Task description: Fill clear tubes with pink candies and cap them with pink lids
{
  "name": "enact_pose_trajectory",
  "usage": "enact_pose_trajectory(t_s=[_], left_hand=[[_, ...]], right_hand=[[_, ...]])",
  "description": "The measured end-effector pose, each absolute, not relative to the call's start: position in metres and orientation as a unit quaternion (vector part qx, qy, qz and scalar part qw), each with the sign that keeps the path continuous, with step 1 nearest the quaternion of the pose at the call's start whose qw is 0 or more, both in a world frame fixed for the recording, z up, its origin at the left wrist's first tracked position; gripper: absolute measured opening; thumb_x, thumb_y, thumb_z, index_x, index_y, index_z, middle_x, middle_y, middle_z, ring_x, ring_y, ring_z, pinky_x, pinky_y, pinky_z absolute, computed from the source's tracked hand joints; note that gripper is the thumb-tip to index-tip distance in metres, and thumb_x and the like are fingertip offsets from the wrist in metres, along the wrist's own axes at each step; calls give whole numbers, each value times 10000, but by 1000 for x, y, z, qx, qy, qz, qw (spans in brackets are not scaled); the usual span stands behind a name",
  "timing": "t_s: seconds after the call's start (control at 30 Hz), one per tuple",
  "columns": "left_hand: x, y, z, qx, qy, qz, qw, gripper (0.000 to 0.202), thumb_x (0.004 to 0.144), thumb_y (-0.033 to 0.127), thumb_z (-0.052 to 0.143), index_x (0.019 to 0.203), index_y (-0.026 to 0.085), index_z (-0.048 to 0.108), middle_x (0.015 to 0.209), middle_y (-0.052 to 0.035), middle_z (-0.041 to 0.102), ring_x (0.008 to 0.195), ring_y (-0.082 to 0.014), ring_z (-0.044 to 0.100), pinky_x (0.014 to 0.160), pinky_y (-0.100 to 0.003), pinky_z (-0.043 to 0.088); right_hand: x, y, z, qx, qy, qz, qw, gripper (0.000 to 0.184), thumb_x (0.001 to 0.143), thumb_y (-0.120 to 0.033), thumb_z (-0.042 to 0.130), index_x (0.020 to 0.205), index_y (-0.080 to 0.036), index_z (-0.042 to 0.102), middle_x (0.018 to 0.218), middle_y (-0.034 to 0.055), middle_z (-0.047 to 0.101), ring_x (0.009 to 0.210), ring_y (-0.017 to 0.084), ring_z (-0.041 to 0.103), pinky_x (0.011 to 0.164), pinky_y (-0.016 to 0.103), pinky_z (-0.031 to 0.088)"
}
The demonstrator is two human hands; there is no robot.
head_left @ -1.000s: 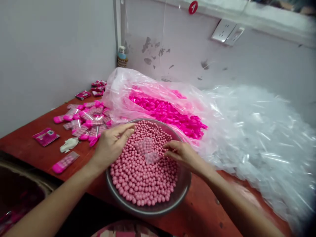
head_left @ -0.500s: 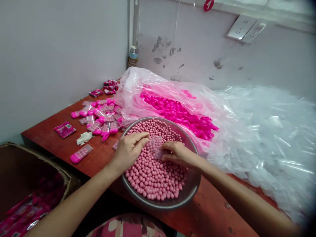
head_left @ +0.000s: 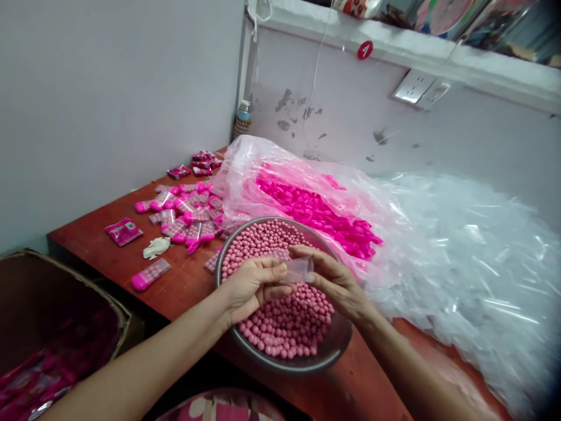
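Above a grey metal bowl (head_left: 339, 345) of pink balls (head_left: 280, 342), both hands are on a small clear plastic container (head_left: 297, 270). My left hand (head_left: 254, 287) pinches its left end between thumb and fingers. At the other end, my right hand (head_left: 337, 279) curls its fingers and thumb around the rim. The container lies roughly sideways, and no balls can be made out inside it. Left of the bowl is a heap of filled containers (head_left: 193, 213) with bright pink caps; one more filled container (head_left: 151, 275) lies apart near the table edge.
Behind the bowl, an open plastic bag (head_left: 245, 158) holds loose pink caps (head_left: 315, 204). Clear empty containers (head_left: 473, 263) are piled at the right. Pink packets (head_left: 124, 231) and a crumpled white scrap (head_left: 156, 248) lie on the red table (head_left: 83, 234). A cardboard box (head_left: 118, 310) stands lower left.
Both hands have come up from the balls with the clear container, which now lies sideways between them. The right-hand fingers have closed round its end. The view has tilted upward slightly.
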State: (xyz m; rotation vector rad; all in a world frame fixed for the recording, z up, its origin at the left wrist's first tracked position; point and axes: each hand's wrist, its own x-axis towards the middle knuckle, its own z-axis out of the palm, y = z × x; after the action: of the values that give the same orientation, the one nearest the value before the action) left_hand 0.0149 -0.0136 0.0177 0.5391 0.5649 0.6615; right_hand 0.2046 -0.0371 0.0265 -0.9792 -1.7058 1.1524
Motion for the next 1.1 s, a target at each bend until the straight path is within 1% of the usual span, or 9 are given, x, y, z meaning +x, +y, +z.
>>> enact_pose_trajectory(t_s=[0.17,0.3,0.37,0.43,0.6,0.73,0.83,0.97,1.1], left_hand=[[14,-21,14,320,306,328,835,185,830,237,577,861,76,661,767,-81,687,601,-107,672,545,-155,548],[1,-12,10,412,365,455,700,196,738,256,669,853,98,653,719,-46,689,601,-110,662,573,-187,550],[-3,-7,6,442,380,488,650,214,737,260,655,877,98,647,727,-45,690,620,-123,664,603,-222,560],[-5,-6,2,476,389,495,614,225,761,266,618,912,101,642,778,-53,691,657,-137,670,631,-252,568],[-6,-9,-5,583,400,489,511,242,825,260,525,1000,134,635,954,-78,680,829,-184,671,729,-308,560],[-5,-14,2,681,402,447,419,289,799,230,565,1073,162,623,1025,-77,677,918,-196,639,801,-306,517],[0,-17,10,719,374,394,433,355,744,224,634,1097,194,618,1056,-58,673,911,-196,632,794,-287,500],[5,-17,13,717,331,361,496,221,794,213,571,994,207,667,960,-24,705,892,-186,635,821,-268,464],[6,-14,12,708,336,354,510,276,794,224,563,1052,186,653,1044,-50,683,965,-202,609,880,-279,428]], right_hand=[[207,-33,41,-417,-775,328,343,183,887,-255,484,1056,-220,543,1009,62,613,913,175,586,790,311,477],[223,-19,35,-474,-874,78,69,152,869,-139,451,903,-158,598,928,114,625,902,215,557,794,351,426],[221,-16,22,-463,-883,65,-39,182,850,-88,438,789,-134,602,817,121,625,829,212,553,781,354,405],[211,-15,7,-442,-888,108,-71,180,835,-75,444,742,-133,587,758,99,617,760,186,547,753,323,401],[191,-21,-7,-455,-872,177,-19,116,865,-151,440,800,-149,536,751,28,600,676,125,544,634,229,417],[196,-28,6,-494,-737,420,190,153,858,-309,507,874,-158,489,794,12,586,701,127,577,649,255,474],[196,-34,11,-470,-577,577,337,214,765,-316,640,857,-166,517,782,-7,577,684,116,584,654,266,493],[192,-41,13,-457,-548,586,384,197,748,-278,670,854,-175,541,752,-14,587,677,107,587,646,249,503],[199,-42,21,-453,-664,476,358,256,785,-259,637,1015,-215,532,889,21,604,804,142,604,711,283,514]])
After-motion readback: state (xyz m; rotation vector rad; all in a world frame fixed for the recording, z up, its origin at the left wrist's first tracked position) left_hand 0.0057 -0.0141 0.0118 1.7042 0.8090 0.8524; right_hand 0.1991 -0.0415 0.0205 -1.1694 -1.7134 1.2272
